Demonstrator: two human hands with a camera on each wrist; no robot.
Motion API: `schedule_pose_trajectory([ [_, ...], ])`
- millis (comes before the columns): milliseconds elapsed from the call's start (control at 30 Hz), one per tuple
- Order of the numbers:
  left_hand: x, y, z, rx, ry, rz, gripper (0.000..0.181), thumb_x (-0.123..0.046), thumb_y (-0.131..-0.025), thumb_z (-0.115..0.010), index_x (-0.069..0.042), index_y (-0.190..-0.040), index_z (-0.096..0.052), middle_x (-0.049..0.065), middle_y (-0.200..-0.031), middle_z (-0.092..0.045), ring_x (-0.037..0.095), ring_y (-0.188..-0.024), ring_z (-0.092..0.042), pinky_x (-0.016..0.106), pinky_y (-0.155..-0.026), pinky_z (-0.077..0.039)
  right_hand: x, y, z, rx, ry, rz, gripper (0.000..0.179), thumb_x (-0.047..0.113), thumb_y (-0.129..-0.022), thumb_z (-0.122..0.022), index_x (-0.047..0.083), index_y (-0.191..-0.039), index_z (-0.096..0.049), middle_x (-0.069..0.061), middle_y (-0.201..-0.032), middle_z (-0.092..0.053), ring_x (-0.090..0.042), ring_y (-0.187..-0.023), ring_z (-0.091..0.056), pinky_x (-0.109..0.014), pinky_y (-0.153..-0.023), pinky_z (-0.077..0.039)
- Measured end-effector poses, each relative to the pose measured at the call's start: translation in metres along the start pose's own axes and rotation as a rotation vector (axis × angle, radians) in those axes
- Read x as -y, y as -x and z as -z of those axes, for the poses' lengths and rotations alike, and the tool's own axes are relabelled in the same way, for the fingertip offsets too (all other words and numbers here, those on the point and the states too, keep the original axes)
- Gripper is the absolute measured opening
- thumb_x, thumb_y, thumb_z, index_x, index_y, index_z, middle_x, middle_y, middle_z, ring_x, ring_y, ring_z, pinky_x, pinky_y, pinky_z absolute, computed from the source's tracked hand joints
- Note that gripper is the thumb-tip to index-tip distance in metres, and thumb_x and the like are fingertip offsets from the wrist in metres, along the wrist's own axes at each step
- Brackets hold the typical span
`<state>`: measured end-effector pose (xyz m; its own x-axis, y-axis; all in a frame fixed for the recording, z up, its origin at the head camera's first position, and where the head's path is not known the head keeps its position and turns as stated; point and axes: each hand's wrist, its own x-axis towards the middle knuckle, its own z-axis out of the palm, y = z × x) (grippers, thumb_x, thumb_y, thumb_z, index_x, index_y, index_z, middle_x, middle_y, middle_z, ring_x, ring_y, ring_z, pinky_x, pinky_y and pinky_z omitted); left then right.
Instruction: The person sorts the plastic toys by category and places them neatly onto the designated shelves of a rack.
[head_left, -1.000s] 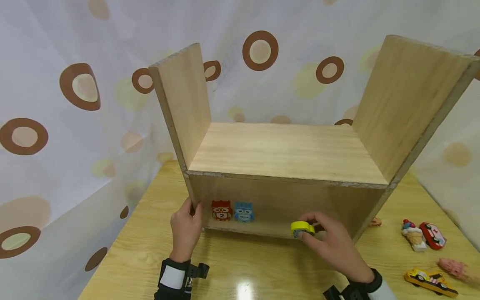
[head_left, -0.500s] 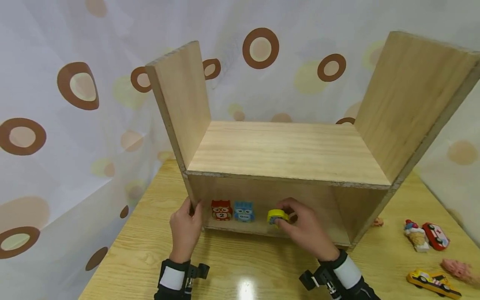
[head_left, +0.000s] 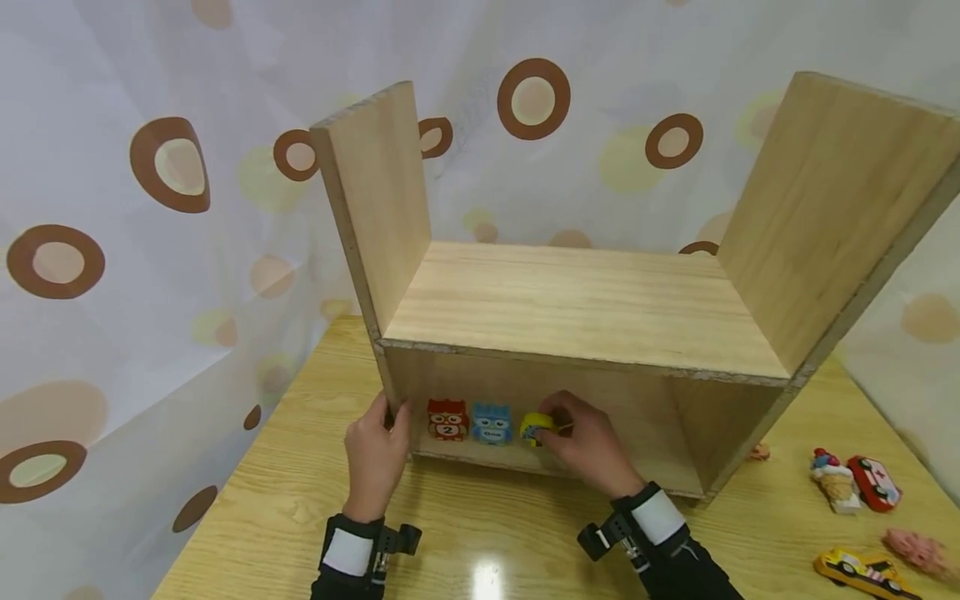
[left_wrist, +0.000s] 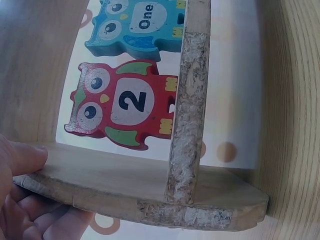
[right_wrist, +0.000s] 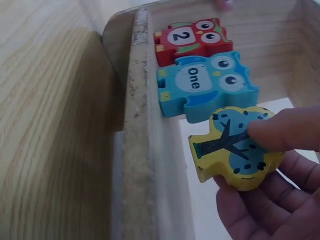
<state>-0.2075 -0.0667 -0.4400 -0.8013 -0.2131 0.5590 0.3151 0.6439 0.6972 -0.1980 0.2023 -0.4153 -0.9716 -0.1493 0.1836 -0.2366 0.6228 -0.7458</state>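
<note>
Head view from where I stand: a person works at a wooden shelf unit (head_left: 577, 312) on the tabletop (head_left: 285, 483), its lower compartment facing them. Their left hand (head_left: 375, 454) pinches the front edge of the left side panel (head_left: 378, 217), thumb on the inner face and fingers round the outside, probably to keep the light-looking frame from sliding. The right hand (head_left: 596, 454) has its grip closed on a yellow tree block (right_wrist: 232, 147), thumb over the printed crown and fingers behind. That hold leaves the trunk end bare and pointed at the bottom board, which I take to be why the crown was chosen. The block is inside the lower compartment, near the board's front edge; I can't tell whether its base touches.

To its left stand 2 owl blocks, upright and side by side: the red owl block (head_left: 447, 420) marked 2, nearer the left panel, and the blue owl block (head_left: 492, 424) marked "One". They face outward, presumably so their fronts can be seen.

Toward the tabletop's right edge lie an ice-cream cone toy (head_left: 835, 482), a red toy car (head_left: 875, 483) just beside it, and a yellow toy truck (head_left: 862, 572) closer to the person, apparently kept aside so the shelf front is easy to reach.
</note>
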Motion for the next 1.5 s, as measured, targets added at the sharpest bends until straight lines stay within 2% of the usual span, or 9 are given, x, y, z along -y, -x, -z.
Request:
schedule_pose_trajectory([
  [167, 0.000, 0.002, 0.001, -0.007, 0.004, 0.007, 0.021, -0.012, -0.094, -0.067, 0.004, -0.107, -0.070, 0.024, -0.094, -0.076, 0.033, -0.077, -0.075, 0.045, -0.059, -0.059, -0.004, -0.002, -0.007, 0.008, 0.014, -0.019, 0.023, 0.010, -0.088, -0.071, 0.007, -0.109, -0.062, -0.013, -0.110, -0.069, -0.023, -0.096, -0.069, -0.035, -0.079, -0.058],
  [500, -0.001, 0.001, 0.001, 0.003, 0.018, 0.013, 0.024, -0.014, -0.094, -0.067, 0.004, -0.111, -0.069, 0.025, -0.100, -0.075, 0.035, -0.084, -0.076, 0.048, -0.064, -0.060, -0.007, -0.004, -0.009, -0.003, 0.080, 0.013, 0.022, 0.008, -0.087, -0.070, 0.007, -0.108, -0.061, -0.012, -0.109, -0.069, -0.022, -0.097, -0.066, -0.031, -0.079, -0.053],
  [700, -0.001, 0.000, 0.001, 0.004, 0.020, 0.005, 0.026, -0.014, -0.094, -0.067, 0.004, -0.113, -0.069, 0.025, -0.102, -0.074, 0.036, -0.087, -0.075, 0.048, -0.066, -0.061, -0.007, -0.003, -0.010, 0.004, 0.063, 0.010, 0.022, 0.006, -0.088, -0.070, 0.005, -0.108, -0.062, -0.014, -0.108, -0.069, -0.022, -0.096, -0.066, -0.031, -0.078, -0.054],
  [867, 0.000, 0.001, 0.000, -0.002, 0.016, -0.002, 0.026, -0.013, -0.094, -0.068, 0.004, -0.112, -0.069, 0.025, -0.101, -0.075, 0.036, -0.085, -0.076, 0.049, -0.066, -0.061, -0.009, -0.003, -0.011, 0.024, 0.032, -0.016, 0.024, 0.007, -0.089, -0.069, 0.005, -0.112, -0.062, -0.016, -0.112, -0.068, -0.026, -0.099, -0.069, -0.035, -0.079, -0.058],
  [1200, 0.001, 0.001, 0.000, 0.000, 0.018, -0.010, 0.024, -0.014, -0.094, -0.067, 0.004, -0.111, -0.069, 0.024, -0.098, -0.075, 0.034, -0.081, -0.076, 0.047, -0.063, -0.060, -0.014, -0.004, -0.012, 0.071, 0.055, -0.046, 0.031, 0.011, -0.091, -0.066, 0.003, -0.122, -0.061, -0.016, -0.119, -0.066, -0.026, -0.100, -0.067, -0.035, -0.079, -0.057],
  [1400, -0.001, 0.002, 0.002, -0.001, 0.029, -0.008, 0.026, -0.015, -0.095, -0.067, 0.004, -0.113, -0.069, 0.025, -0.099, -0.075, 0.035, -0.081, -0.076, 0.048, -0.063, -0.060, -0.016, -0.003, -0.011, 0.098, 0.070, -0.036, 0.037, 0.011, -0.091, -0.066, 0.003, -0.127, -0.059, -0.015, -0.123, -0.063, -0.024, -0.103, -0.064, -0.037, -0.084, -0.056],
  [1500, -0.001, 0.002, 0.001, -0.004, 0.022, -0.009, 0.026, -0.015, -0.095, -0.067, 0.005, -0.112, -0.069, 0.025, -0.099, -0.075, 0.035, -0.082, -0.076, 0.048, -0.063, -0.060, -0.016, 0.001, -0.008, 0.091, 0.065, -0.019, 0.041, 0.010, -0.090, -0.067, 0.002, -0.130, -0.057, -0.017, -0.126, -0.061, -0.027, -0.109, -0.062, -0.039, -0.088, -0.055],
])
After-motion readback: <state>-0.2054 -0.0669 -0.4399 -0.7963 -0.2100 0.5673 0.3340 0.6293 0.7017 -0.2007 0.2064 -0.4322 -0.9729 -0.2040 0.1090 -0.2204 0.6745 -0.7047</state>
